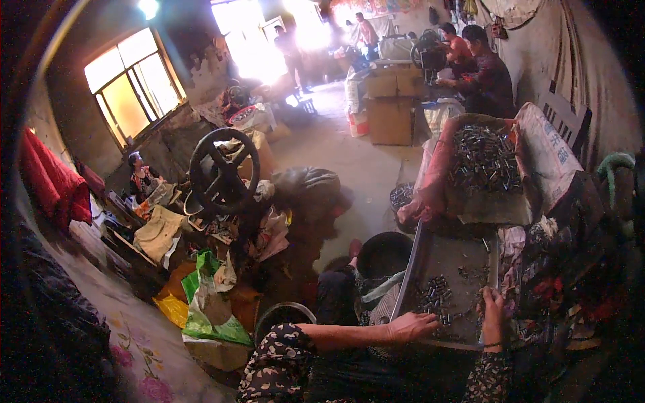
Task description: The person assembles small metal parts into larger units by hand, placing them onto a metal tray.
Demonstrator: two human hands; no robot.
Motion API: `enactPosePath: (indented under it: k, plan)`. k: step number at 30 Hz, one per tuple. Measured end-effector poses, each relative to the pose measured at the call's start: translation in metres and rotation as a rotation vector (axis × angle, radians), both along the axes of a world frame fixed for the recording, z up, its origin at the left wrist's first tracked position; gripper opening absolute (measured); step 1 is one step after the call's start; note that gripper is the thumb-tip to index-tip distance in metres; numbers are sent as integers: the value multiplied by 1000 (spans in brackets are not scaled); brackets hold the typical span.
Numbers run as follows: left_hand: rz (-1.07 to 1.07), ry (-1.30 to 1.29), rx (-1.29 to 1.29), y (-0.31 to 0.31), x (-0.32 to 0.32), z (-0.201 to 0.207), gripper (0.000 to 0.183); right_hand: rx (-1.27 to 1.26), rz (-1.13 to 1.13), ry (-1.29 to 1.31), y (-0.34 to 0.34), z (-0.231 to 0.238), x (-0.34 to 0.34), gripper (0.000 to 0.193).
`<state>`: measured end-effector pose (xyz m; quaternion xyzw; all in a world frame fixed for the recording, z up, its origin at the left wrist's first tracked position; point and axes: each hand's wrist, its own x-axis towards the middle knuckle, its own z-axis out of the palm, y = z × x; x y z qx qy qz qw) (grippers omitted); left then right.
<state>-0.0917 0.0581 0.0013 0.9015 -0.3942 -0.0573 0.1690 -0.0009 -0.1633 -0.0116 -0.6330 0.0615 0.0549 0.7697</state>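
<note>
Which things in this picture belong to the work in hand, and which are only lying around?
Seemingly in use:
small dark metallic-looking cylinders
shallow grey rectangular tray, near the left fingers and right fingers
pink-sided container heaped with similar cylinders

Apparently just lying around:
green-and-white plastic bag
crumpled yellow plastic
red hanging cloth

Head cam, L of a side-by-side fisheye pair, worn on person's head, facing fwd + tilted down. Nearest lens: L hand [412, 327] approx. 5 o'clock, R hand [492, 312] approx. 4, w/ metal tray [450, 255] just beyond, also approx. 4. Window [134, 87] at 10, bright opening [248, 54] at 11, both well back. Edges bow toward rim.
</note>
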Motion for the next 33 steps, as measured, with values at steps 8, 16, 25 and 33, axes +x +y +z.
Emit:
enactPosePath:
  k: [8,16,25,33]
  plan:
    - [-2,-10,1,1,1,-4,50,-16,22,9,0,-1,0,20]
    - [8,49,24,-1,1,1,51,-56,-49,52,0,-9,1,20]
    - [67,-19,-142,-2,-4,5,33,-20,27,16,-2,-9,0,19]
    - [60,-14,-144,-1,-2,2,33,-1,24,20,1,-1,0,16]
